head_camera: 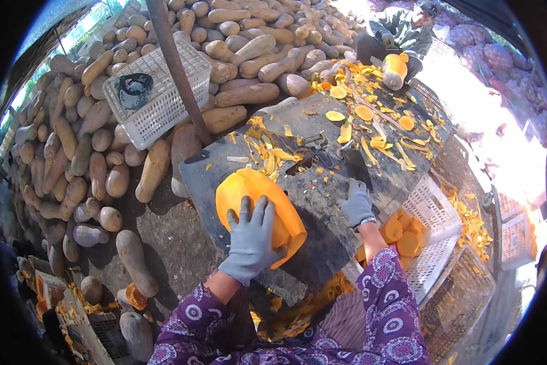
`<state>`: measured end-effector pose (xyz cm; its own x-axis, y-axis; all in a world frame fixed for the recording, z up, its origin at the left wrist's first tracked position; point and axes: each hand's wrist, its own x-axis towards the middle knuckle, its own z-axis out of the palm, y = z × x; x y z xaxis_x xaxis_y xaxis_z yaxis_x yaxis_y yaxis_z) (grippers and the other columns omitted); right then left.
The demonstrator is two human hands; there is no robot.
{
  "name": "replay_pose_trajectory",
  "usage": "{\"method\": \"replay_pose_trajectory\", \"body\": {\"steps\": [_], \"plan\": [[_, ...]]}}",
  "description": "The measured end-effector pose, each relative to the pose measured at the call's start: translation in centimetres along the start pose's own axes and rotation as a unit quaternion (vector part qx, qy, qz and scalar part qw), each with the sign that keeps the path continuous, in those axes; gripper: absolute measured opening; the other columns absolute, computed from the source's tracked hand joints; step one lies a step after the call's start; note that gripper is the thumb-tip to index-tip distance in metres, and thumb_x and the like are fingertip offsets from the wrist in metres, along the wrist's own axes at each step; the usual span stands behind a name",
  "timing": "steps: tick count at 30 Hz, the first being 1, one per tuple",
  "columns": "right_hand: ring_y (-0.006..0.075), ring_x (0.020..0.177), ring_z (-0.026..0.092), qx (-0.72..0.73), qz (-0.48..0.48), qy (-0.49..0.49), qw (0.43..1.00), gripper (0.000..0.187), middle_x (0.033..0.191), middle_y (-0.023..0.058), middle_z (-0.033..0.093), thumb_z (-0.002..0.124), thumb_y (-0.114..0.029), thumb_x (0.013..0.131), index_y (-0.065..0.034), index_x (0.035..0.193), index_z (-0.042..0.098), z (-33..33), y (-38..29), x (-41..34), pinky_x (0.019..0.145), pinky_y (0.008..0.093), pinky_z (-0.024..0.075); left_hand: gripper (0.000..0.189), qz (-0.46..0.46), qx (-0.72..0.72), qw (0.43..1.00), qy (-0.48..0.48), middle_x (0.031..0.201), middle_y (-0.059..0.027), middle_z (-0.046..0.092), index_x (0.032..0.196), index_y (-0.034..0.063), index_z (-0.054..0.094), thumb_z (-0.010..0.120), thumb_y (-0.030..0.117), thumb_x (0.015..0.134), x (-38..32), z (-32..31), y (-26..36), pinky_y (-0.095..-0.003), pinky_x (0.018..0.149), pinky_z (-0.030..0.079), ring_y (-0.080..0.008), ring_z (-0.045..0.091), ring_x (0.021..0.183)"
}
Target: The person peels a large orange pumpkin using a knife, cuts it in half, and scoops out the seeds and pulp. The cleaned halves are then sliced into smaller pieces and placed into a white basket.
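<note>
My left hand point(251, 239), in a grey glove, rests with spread fingers on a large peeled orange squash piece point(280, 200) at the near left of the dark board point(301, 273). My right hand point(356, 203), also gloved, is over the board near its right edge, beside the near end of a dark, wide-bladed knife point(357, 166). Its fingers are partly hidden, so its hold on the knife is unclear. A peeler point(313, 139) lies farther up the board among peel strips point(273, 153). Cut squash slices point(335, 116) are scattered beyond.
Unpeeled squashes point(255, 48) are heaped at the back and left. A white crate point(157, 119) stands beside a metal pole point(177, 68). Another crate point(433, 228) at right holds orange pieces point(408, 244). A person point(399, 32) sits across the board near a partly peeled squash point(394, 70).
</note>
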<state>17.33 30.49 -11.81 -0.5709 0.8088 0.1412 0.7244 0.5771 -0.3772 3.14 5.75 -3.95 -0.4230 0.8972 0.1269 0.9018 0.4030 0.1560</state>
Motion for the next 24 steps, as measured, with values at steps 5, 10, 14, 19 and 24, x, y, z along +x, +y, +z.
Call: {"method": "replay_pose_trajectory", "body": {"steps": [5, 10, 14, 19, 24], "plan": [[0.0354, 0.125, 0.043, 0.320, -0.078, -0.217, 0.919, 0.080, 0.133, 0.0190, 0.047, 0.076, -0.039, 0.072, -0.0075, 0.135, 0.038, -3.3, -9.3, -4.9, 0.103, 0.0392, 0.0356, 0.101, -0.002, 0.001, 1.000, -0.008, 0.141, -0.0140, 0.035, 0.135, 0.0024, 0.036, 0.079, 0.043, 0.054, 0.2, -0.1, 0.1, -0.0654, 0.099, 0.024, -0.0424, 0.027, 0.132], [0.0333, 0.124, 0.045, 0.318, -0.147, -0.201, 0.915, 0.072, 0.133, 0.0179, 0.048, 0.077, -0.030, 0.072, -0.0056, 0.132, 0.045, -1.9, -10.7, -6.7, 0.103, 0.0369, 0.0368, 0.103, -0.005, 0.002, 1.000, 0.012, 0.141, -0.0135, 0.035, 0.136, 0.0030, 0.034, 0.079, 0.045, 0.054, -0.3, 0.4, -0.2, -0.0649, 0.097, 0.026, -0.0414, 0.027, 0.132], [0.0250, 0.124, 0.045, 0.374, -0.118, -0.213, 0.895, 0.069, 0.132, 0.0133, 0.049, 0.077, -0.018, 0.073, -0.0053, 0.133, 0.044, -2.1, -10.5, -7.2, 0.103, 0.0329, 0.0369, 0.099, 0.014, -0.016, 0.999, 0.026, 0.141, -0.0149, 0.036, 0.135, 0.0030, 0.036, 0.078, 0.046, 0.056, -0.6, 0.4, -0.6, -0.0657, 0.095, 0.027, -0.0432, 0.030, 0.130], [0.0199, 0.124, 0.044, 0.418, -0.103, -0.230, 0.873, 0.067, 0.132, 0.0100, 0.049, 0.076, -0.016, 0.076, -0.0052, 0.134, 0.043, -1.5, -9.5, -7.2, 0.104, 0.0307, 0.0343, 0.095, 0.024, -0.032, 0.999, 0.017, 0.142, -0.0163, 0.035, 0.135, 0.0022, 0.037, 0.075, 0.047, 0.061, -0.7, 0.3, -0.5, -0.0671, 0.096, 0.026, -0.0450, 0.030, 0.130], [0.0209, 0.125, 0.043, 0.393, -0.118, -0.225, 0.884, 0.064, 0.135, 0.0108, 0.047, 0.072, -0.016, 0.080, -0.0043, 0.135, 0.042, -1.6, -9.7, -7.4, 0.105, 0.0310, 0.0325, 0.093, 0.022, -0.033, 0.999, 0.018, 0.142, -0.0171, 0.035, 0.135, 0.0019, 0.036, 0.073, 0.048, 0.063, -0.9, 0.1, -0.7, -0.0681, 0.096, 0.026, -0.0459, 0.030, 0.130]]}}
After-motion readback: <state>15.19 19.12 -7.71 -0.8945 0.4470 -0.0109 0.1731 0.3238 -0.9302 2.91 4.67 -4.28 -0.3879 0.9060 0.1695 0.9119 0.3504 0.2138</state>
